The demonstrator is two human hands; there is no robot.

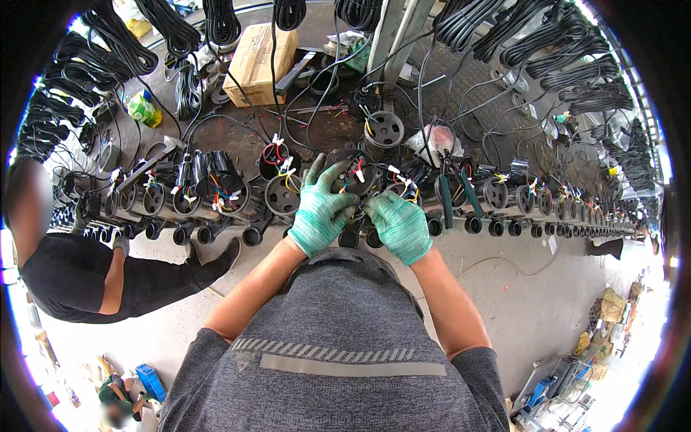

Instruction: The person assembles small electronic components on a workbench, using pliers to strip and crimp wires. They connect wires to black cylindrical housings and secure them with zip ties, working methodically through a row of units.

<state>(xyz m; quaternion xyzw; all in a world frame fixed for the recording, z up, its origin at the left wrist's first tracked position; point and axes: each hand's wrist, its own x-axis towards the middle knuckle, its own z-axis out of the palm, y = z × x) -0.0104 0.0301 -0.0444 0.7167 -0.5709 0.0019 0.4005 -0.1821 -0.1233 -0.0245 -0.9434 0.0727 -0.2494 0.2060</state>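
Observation:
My left hand, in a green knit glove, lies over a black round housing with red and white wire ends. Some of its fingers reach up along the housing, while the others close at the fingertips beside my right hand. In the same kind of glove, my right hand pinches at that spot. Between the fingertips thin wires show in part; the gloves cover the rest. Close by on the left stands a round metal housing with yellow and white wires. Green-handled pliers lean right of my right hand.
Similar housings form a long row both ways. Behind it are a cardboard box, an upright round housing and a plastic bag. Black cable coils hang overhead. A co-worker sits at left.

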